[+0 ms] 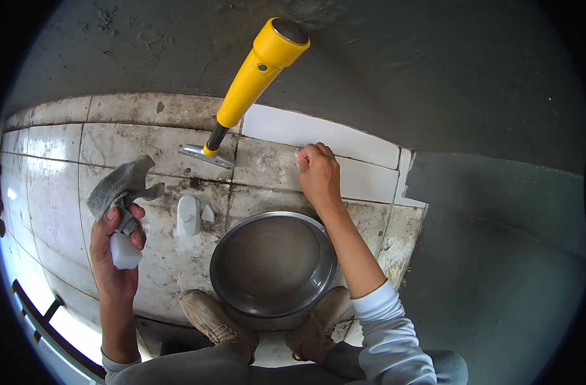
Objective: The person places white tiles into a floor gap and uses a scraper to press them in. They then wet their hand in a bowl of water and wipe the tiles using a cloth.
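Note:
My left hand [111, 247] is closed around a crumpled grey cloth [121, 186] and a white block [125, 251] with rounded edges. Over the floor tiles, my right hand [319, 172] is closed, knuckles up, its fingertips at a grimy tile next to a clean white one [369, 183]. A bit of white shows at those fingertips, too small to name. Between my arms stands a steel basin [219, 282] with cloudy liquid in it. A white oblong block [189, 215] and a small white chip [208, 213] lie on the tiles left of the basin.
A scraper with a yellow handle [258, 70] stands on its metal head, near the dark grey wall [396, 70]. Brown stains mark the tiles and joints. My shoes [219, 317] flank the basin's near side. A black metal rail [52, 333] runs at lower left.

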Demonstrator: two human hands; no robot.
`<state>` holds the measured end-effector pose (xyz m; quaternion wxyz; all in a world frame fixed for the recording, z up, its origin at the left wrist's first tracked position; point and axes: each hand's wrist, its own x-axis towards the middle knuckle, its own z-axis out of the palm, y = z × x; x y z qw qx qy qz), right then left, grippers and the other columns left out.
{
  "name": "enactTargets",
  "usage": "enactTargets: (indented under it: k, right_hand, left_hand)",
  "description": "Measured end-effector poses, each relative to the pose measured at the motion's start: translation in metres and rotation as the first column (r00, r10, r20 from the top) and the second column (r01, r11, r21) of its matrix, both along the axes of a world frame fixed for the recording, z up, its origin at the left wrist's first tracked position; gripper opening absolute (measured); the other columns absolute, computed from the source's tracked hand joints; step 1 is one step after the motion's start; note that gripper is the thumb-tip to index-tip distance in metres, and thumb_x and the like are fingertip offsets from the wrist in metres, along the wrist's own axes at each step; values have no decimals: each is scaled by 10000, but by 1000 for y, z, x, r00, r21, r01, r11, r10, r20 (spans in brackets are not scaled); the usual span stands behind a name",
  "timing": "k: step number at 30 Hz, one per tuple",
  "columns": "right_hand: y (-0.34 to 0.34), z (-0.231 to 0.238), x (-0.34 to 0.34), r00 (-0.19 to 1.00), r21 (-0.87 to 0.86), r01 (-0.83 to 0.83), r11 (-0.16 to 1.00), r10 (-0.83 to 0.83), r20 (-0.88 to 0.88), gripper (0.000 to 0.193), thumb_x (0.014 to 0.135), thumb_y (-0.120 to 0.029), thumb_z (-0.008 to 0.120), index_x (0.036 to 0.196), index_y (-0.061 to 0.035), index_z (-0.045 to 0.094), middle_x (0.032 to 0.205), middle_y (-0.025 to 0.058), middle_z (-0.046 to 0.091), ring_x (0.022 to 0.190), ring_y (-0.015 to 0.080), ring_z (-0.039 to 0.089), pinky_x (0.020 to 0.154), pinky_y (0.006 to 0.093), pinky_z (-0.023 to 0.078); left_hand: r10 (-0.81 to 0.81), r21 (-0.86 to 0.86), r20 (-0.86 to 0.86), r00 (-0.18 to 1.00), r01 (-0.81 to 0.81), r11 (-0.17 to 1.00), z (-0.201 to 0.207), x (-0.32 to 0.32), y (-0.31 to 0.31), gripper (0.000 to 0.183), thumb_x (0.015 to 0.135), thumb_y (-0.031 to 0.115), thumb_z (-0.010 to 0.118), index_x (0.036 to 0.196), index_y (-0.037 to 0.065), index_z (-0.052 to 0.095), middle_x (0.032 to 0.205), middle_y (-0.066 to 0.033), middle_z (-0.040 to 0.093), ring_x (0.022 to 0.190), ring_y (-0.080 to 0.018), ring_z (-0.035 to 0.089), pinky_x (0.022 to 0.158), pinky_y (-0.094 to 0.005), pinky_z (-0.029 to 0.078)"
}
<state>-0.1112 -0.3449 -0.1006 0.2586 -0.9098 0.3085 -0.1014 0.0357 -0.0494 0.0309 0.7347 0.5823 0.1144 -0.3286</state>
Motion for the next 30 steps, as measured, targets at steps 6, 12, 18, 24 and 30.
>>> enactTargets:
  k: [6,12,18,24,30]
  right_hand:
    - [-8,1,-1,984,469,162,868,-177,-12,69,770,-35,651,833,-7,647,776,92,651,673,208,599,640,345,479]
    - [-43,25,-50,877,831,269,487,-481,-2,91,785,-73,687,873,-48,677,771,25,650,676,84,552,594,234,420]
    - [-60,14,-73,859,472,505,723,-474,-193,84,780,-85,690,843,-32,675,783,44,654,701,122,584,647,277,465]
    - [-41,9,-57,889,169,452,876,-426,-168,90,754,-100,702,810,-40,664,781,98,660,729,225,629,685,341,488]
    - [-23,6,-40,910,176,398,901,-362,-205,42,765,-95,668,774,-57,651,804,103,657,748,269,629,697,376,489]
  left_hand:
    - [-2,5,30,1000,2,1000,12,-1,4,224,938,222,508,1048,31,547,889,-84,620,579,-98,520,528,-211,427]
    - [16,-7,26,1000,-15,1000,8,-2,14,225,943,226,502,1046,32,545,906,-86,612,580,-94,517,541,-208,424]
    - [-15,-28,23,1000,16,999,7,-2,12,233,941,231,510,1049,28,545,905,-87,615,575,-94,518,543,-210,427]
    - [6,-6,14,1000,-6,1000,9,0,12,236,938,226,516,1058,24,545,903,-91,620,574,-99,520,545,-211,429]
    - [3,-18,-3,1000,-3,1000,4,0,6,235,939,222,513,1062,24,542,895,-86,617,577,-100,520,545,-212,428]
